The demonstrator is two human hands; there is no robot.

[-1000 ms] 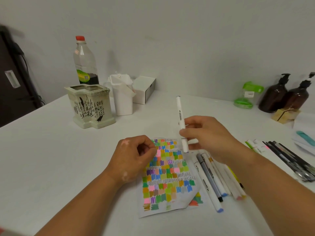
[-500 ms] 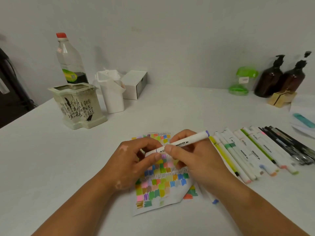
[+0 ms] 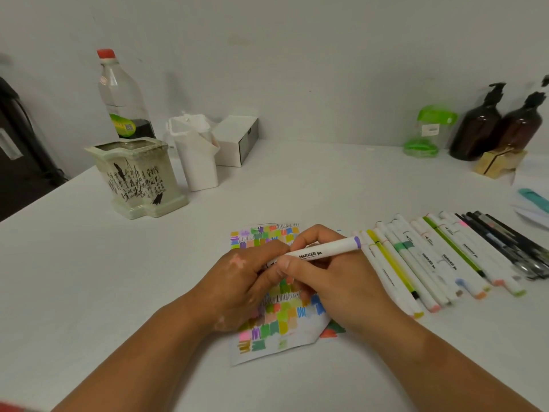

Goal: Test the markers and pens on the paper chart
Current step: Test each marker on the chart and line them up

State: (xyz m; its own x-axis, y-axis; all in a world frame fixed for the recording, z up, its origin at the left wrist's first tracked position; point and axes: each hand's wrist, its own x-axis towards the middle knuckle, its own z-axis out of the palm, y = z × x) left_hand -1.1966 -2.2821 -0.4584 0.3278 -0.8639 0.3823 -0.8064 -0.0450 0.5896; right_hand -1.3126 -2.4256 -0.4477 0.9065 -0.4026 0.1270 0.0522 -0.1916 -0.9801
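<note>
- As I look down through the head camera, both hands meet over the paper chart (image 3: pixel 276 331), which lies flat on the white worktop (image 3: pixel 89 278) with its grid of coloured swatches partly hidden beneath them.
- I see the right hand (image 3: pixel 341 286) gripping a white marker (image 3: pixel 323 252) above the chart's middle. Its fingers (image 3: pixel 309 236) are curled over the barrel and the thumb is pressed against the near side. The marker's purple end points towards the chart's right side.
- The left hand (image 3: pixel 237 281) has its fingers curled round the marker's other end, which I cannot see inside that grip.
- Just right of the chart, a row of white markers (image 3: pixel 416 263) lies side by side, with dark pens (image 3: pixel 511 245) beyond it.
- Well behind the chart, to its left, stand a ceramic pot (image 3: pixel 136 176) and a white holder (image 3: pixel 197 162).
</note>
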